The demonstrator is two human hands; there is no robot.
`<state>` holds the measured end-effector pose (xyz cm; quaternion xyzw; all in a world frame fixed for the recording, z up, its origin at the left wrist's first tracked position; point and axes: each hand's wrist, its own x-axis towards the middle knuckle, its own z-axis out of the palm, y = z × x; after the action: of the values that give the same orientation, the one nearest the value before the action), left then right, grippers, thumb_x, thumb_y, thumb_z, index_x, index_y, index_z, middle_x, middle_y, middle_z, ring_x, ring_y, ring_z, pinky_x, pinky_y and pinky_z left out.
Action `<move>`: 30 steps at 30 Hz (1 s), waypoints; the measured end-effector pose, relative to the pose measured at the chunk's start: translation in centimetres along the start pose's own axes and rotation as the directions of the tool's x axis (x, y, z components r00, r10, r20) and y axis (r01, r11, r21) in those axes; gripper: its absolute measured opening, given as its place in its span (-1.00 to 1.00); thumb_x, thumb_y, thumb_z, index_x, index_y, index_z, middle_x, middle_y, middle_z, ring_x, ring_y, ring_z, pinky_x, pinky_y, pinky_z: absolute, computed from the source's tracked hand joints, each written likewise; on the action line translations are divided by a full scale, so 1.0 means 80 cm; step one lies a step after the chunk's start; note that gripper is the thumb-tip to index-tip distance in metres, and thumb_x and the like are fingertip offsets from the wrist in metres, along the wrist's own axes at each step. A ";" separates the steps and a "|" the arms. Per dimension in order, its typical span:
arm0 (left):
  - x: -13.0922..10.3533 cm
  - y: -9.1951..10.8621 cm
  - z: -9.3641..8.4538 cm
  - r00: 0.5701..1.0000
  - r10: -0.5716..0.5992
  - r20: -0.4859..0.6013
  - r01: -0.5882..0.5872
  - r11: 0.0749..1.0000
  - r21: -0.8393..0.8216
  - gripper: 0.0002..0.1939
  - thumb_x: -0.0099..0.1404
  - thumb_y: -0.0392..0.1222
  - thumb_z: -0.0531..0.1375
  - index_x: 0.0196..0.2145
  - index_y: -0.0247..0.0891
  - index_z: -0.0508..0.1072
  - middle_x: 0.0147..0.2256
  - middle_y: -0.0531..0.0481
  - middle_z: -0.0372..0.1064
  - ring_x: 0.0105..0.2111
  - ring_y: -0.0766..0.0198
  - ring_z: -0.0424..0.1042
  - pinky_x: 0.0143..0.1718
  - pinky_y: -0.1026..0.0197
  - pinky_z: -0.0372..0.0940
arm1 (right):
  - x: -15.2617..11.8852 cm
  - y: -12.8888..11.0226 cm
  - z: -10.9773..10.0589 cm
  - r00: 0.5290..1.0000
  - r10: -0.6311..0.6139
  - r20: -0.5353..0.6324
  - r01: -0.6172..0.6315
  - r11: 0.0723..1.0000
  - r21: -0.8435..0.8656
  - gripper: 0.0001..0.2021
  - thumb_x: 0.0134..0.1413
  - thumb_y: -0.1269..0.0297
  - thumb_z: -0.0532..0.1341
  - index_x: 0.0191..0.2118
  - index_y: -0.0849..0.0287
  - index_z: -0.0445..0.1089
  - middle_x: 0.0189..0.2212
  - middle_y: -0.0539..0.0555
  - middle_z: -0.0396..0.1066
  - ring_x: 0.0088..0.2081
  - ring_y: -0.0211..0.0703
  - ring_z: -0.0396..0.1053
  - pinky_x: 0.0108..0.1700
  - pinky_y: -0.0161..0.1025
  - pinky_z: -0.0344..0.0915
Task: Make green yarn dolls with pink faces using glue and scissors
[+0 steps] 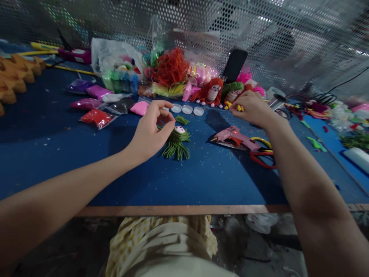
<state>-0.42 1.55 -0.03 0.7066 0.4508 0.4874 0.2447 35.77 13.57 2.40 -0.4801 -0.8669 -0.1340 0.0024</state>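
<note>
On the blue tabletop lies a small doll piece with green yarn hair (176, 148) and a pale spotted face, beside a short green yarn tuft (182, 120). My left hand (150, 132) is at the doll piece's left side, thumb and index finger curved with a gap between them; its other fingers are partly hidden. My right hand (253, 109) reaches to the back, fingertips drawn together at small yellow pieces (229, 105) in front of a green-haired doll (233, 91). What those fingers pinch, if anything, is hidden. A red-haired doll (213, 90) stands to its left.
A pink glue gun (235, 135) with a red light and red-and-yellow-handled scissors (261, 157) lie below my right hand. Several small clear dishes (187, 109) line up mid-table. Bags of coloured clay (98, 117), red yarn (170, 66) and an orange egg tray (20, 75) stand around.
</note>
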 end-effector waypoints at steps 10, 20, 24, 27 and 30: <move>0.002 -0.001 -0.002 0.998 -0.061 0.034 0.056 0.989 0.137 -0.68 0.28 -0.31 0.19 0.00 -0.20 0.34 -0.29 0.04 0.45 -0.38 0.31 0.40 -0.33 0.18 0.32 | -0.017 -0.002 0.004 0.990 -0.118 0.077 0.115 0.992 0.048 -0.71 0.30 0.18 0.16 -0.19 0.06 0.65 -0.14 0.17 0.65 0.10 0.21 0.36 0.06 0.09 0.19; 0.000 0.002 0.000 0.997 -0.049 0.054 0.042 0.992 0.120 -0.70 0.28 -0.30 0.18 -0.02 -0.19 0.33 -0.32 0.06 0.45 -0.43 0.33 0.38 -0.35 0.18 0.33 | -0.009 -0.015 0.002 0.994 -0.088 0.066 0.091 0.994 -0.054 -0.73 0.22 0.21 0.17 -0.27 0.13 0.63 -0.15 0.27 0.60 0.04 0.17 0.41 0.06 0.03 0.19; 0.000 -0.001 -0.001 0.998 -0.043 0.056 0.037 0.994 0.105 -0.71 0.30 -0.29 0.17 -0.01 -0.20 0.34 -0.32 0.06 0.45 -0.39 0.31 0.42 -0.33 0.19 0.35 | -0.013 -0.005 0.005 1.000 0.008 0.010 -0.007 0.997 -0.081 -0.70 0.22 0.25 0.12 -0.20 0.22 0.61 -0.18 0.33 0.60 0.00 0.27 0.41 -0.02 0.07 0.19; 0.000 -0.002 -0.001 0.997 -0.041 0.064 0.034 0.993 0.111 -0.70 0.31 -0.30 0.18 0.00 -0.20 0.33 -0.31 0.06 0.45 -0.39 0.31 0.42 -0.34 0.19 0.34 | -0.017 0.002 0.010 1.000 0.023 0.001 -0.023 0.998 -0.065 -0.68 0.26 0.21 0.13 -0.15 0.19 0.62 -0.15 0.30 0.61 0.02 0.25 0.40 -0.01 0.07 0.19; 0.000 -0.001 -0.001 0.996 -0.044 0.077 0.034 0.992 0.121 -0.69 0.30 -0.31 0.19 0.00 -0.21 0.33 -0.32 0.06 0.44 -0.42 0.33 0.40 -0.35 0.19 0.33 | -0.020 0.004 0.015 0.999 -0.014 0.034 0.015 0.999 -0.034 -0.69 0.30 0.17 0.14 -0.15 0.10 0.65 -0.11 0.20 0.63 0.04 0.18 0.40 0.02 0.04 0.20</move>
<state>-0.53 1.59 -0.04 0.7300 0.4829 0.4260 0.2290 37.03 12.71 1.08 -0.4760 -0.8678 -0.1407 -0.0215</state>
